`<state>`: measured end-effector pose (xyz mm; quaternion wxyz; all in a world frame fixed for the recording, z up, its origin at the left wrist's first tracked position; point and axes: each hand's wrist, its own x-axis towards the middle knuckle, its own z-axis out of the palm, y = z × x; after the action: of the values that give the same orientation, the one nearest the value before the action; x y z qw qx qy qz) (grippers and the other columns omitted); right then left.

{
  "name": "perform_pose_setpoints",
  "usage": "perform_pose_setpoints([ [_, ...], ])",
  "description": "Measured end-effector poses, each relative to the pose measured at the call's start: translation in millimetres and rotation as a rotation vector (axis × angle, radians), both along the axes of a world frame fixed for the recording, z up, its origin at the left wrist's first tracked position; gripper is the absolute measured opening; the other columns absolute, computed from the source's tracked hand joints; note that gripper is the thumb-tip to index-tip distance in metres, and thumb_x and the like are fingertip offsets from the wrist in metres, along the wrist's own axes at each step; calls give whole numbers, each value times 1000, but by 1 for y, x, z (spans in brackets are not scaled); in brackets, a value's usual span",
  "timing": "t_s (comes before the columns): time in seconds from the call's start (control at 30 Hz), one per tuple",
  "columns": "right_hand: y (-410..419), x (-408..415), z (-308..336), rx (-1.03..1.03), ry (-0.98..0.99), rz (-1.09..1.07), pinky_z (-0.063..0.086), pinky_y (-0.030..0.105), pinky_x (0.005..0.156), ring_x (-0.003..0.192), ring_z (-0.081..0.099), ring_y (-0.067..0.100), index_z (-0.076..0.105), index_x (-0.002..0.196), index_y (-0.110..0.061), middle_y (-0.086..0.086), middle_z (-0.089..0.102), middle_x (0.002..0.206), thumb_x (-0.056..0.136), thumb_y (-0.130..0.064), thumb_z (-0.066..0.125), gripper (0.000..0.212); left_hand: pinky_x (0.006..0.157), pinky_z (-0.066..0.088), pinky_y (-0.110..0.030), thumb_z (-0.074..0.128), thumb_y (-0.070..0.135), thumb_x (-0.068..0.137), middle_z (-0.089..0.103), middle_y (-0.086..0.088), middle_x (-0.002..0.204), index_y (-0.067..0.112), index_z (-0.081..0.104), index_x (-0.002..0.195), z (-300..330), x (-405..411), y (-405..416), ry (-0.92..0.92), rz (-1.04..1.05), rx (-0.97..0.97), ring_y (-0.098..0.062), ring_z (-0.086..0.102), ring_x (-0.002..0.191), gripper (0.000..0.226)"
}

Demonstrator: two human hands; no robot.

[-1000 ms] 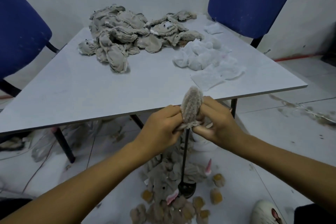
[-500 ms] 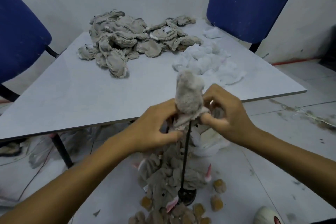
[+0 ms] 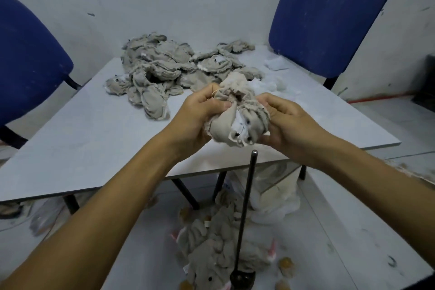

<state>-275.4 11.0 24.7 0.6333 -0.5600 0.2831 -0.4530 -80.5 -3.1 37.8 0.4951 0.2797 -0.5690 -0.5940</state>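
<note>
I hold a grey plush toy skin [image 3: 237, 122] in front of me, above the table's near edge. It is bunched up, pale fabric outward, with small black eyes showing near its lower end. My left hand [image 3: 200, 115] grips its left side, and my right hand [image 3: 284, 122] grips its right side. A thin black upright rod [image 3: 247, 200] on a round base [image 3: 242, 279] stands on the floor just below the skin, its tip bare.
A grey table [image 3: 94, 139] carries a heap of grey toy skins [image 3: 162, 70] and white stuffing [image 3: 270, 85] at the back. Two blue chairs [image 3: 329, 14] [image 3: 26, 63] flank it. More plush toys [image 3: 211, 249] and orange bits lie on the floor around the rod.
The skin was on the rod's tip a second ago. Both hands lifted it up off the rod and bunched it, and the rod's tip now stands bare below.
</note>
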Motion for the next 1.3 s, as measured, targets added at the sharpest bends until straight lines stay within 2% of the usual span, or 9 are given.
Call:
perform_pose_setpoints([
  [0.17, -4, 5, -12, 148, -52, -28, 59, 26, 63, 87, 71, 15, 68, 108, -18, 4, 69, 105, 83, -26, 63, 26, 51, 46, -22, 56, 6, 76, 60, 1, 72, 11, 48, 84, -13, -1, -7, -42, 46, 37, -11, 57, 61, 13],
  [0.4, -9, 16, -18, 83, -62, 39, 54, 20, 53, 72, 69, 12, 77, 94, -29, -5, 70, 89, 79, -26, 75, 15, 63, 50, -33, 59, -6, 75, 54, -18, 85, -1, 56, 97, -20, -16, -6, -28, 222, 88, -28, 54, 73, 23],
  [0.6, -21, -8, 2, -54, 184, 255, 58, 26, 73, 95, 70, 16, 72, 102, -18, -1, 70, 103, 84, -9, 71, 19, 54, 47, -28, 52, -9, 90, 50, -17, 83, 3, 55, 94, -15, -19, -7, -12, 268, 163, -22, 51, 64, 13],
  [0.7, -18, 1, -6, -173, 285, 52, 57, 26, 65, 85, 72, 17, 71, 98, -8, 3, 73, 93, 82, -3, 73, 16, 51, 48, -25, 50, -12, 89, 53, -9, 64, 8, 49, 69, -18, -21, -4, -24, 247, 169, -17, 53, 56, 28],
  [0.87, -14, 23, -16, -309, 237, -287, 54, 25, 53, 64, 70, 13, 70, 82, -2, -1, 71, 73, 80, -3, 71, 2, 67, 42, -39, 46, -9, 89, 45, -15, 79, 10, 43, 70, -18, -29, -2, 103, 221, 195, -24, 47, 66, 27],
  [0.97, -17, 27, -13, -328, 236, -465, 51, 27, 50, 60, 65, 12, 67, 71, -5, 0, 66, 65, 72, -13, 67, 8, 58, 42, -30, 54, 1, 77, 48, -9, 65, 13, 46, 63, -13, -29, -1, 119, 223, 99, -19, 48, 60, 20],
  [1.07, -26, 23, -13, -381, 303, -670, 45, 38, 55, 62, 54, 15, 60, 64, -5, 13, 60, 62, 68, -23, 66, 20, 50, 41, -25, 61, 13, 70, 51, -3, 63, 15, 51, 64, -9, -26, 5, -57, 221, -48, -17, 50, 55, 12],
  [1.13, -31, 23, -15, -339, 330, -725, 47, 42, 57, 60, 52, 18, 58, 57, -16, 7, 58, 58, 64, -24, 62, 12, 53, 45, -27, 67, 14, 69, 49, -1, 73, 12, 54, 67, -12, -28, 11, -251, 283, -227, -14, 51, 63, 13],
  [1.3, -37, 32, -29, -79, 371, -753, 42, 41, 54, 60, 49, 25, 54, 53, -18, 11, 53, 57, 69, -3, 51, 22, 67, 44, -30, 80, 20, 63, 51, 0, 86, 8, 58, 82, -22, -25, 15, -602, 288, -361, -15, 51, 76, 31],
])
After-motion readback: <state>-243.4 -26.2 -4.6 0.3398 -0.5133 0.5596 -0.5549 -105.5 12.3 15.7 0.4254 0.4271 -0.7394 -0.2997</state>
